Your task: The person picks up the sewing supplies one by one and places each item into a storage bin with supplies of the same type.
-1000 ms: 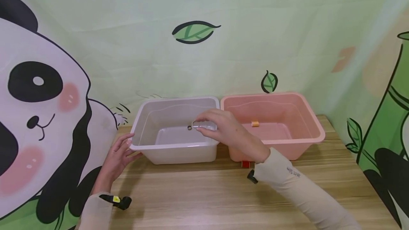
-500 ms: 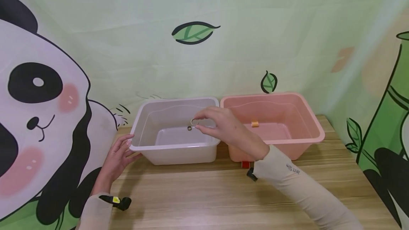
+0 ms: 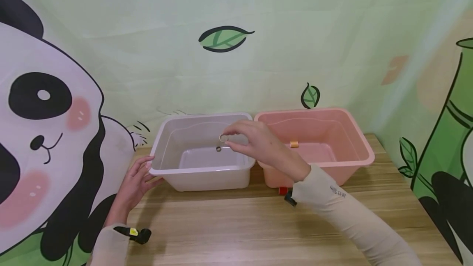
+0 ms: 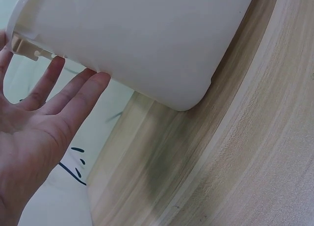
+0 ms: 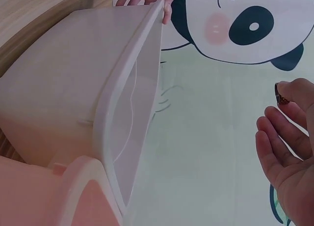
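Over the pale grey plastic bin [image 3: 207,170], my right hand [image 3: 255,138] pinches a ring [image 3: 223,138] between thumb and forefinger. In the right wrist view the ring [image 5: 280,94] looks dark with a brown patterned band, and the other fingers are loosely bent below it. Another small ring-like piece [image 3: 218,149] lies on the bin's floor. My left hand [image 3: 134,182] rests at the bin's left rim. From the left wrist view, its fairly straight fingers [image 4: 81,101] touch the outer wall of the bin [image 4: 132,35].
A pink bin [image 3: 318,163] stands right beside the grey one, with an orange spool-like piece [image 3: 294,144] inside. A small red piece [image 3: 283,191] sits at its front, partly behind my right wrist. Both bins stand on a wood-grain table [image 3: 221,225] before a panda-print cloth [image 3: 177,65].
My right hand has risen slightly, and the ring between its fingertips has turned. The left hand stays at the bin's rim.
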### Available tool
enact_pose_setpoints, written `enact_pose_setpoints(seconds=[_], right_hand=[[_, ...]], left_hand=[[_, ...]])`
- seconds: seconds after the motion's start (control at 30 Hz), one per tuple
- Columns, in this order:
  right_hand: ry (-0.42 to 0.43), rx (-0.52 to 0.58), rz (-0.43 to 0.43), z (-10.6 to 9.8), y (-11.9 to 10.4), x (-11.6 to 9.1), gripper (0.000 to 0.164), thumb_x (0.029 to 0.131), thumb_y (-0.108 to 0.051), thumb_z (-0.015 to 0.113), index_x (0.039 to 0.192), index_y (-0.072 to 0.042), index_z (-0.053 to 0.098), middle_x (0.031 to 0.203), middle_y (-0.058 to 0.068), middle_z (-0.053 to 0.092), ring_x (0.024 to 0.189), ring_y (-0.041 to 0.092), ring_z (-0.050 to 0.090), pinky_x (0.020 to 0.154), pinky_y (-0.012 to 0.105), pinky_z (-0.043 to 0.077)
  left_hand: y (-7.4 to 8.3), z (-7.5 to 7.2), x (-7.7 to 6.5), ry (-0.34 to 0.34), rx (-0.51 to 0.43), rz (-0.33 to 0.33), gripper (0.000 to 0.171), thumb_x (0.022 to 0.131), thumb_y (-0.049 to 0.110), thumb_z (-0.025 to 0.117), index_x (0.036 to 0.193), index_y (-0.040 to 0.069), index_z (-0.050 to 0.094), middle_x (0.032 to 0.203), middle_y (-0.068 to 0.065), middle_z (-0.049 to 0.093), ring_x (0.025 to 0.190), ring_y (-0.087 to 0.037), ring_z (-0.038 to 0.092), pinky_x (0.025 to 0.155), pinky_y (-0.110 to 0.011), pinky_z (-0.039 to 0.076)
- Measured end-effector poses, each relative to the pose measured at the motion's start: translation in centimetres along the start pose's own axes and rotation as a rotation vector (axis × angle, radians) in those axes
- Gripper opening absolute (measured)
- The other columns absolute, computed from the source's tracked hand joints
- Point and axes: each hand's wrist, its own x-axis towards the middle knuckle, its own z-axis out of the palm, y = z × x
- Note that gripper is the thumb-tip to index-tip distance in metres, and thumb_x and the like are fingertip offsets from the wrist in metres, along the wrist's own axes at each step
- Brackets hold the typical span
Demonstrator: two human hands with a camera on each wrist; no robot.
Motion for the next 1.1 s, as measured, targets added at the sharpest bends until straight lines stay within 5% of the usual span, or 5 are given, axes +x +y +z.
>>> enact_pose_setpoints(seconds=[0.7,1.1], right_hand=[[-0.006,-0.024,-0.014,-0.5,0.1,0.6,0.025,0.095,-0.022,0.074,0.116,-0.010,0.073,0.112,0.000,0.074,0.105,0.013,0.069,0.093,0.030,0.055],[-0.028,-0.009,0.046,-0.7,0.6,1.3,0.026,0.095,-0.022,0.075,0.117,-0.009,0.073,0.110,0.001,0.074,0.102,0.014,0.068,0.091,0.029,0.058]], left_hand=[[0.0,0.0,-0.1,0.002,-0.003,0.006,0.030,0.111,0.021,0.043,0.140,0.020,0.050,0.144,0.002,0.043,0.115,-0.015,0.067,0.091,-0.045,0.058],[0.0,0.0,-0.1,-0.006,-0.025,0.007,0.029,0.111,0.020,0.043,0.139,0.021,0.051,0.144,0.002,0.044,0.114,-0.015,0.068,0.090,-0.046,0.058]])
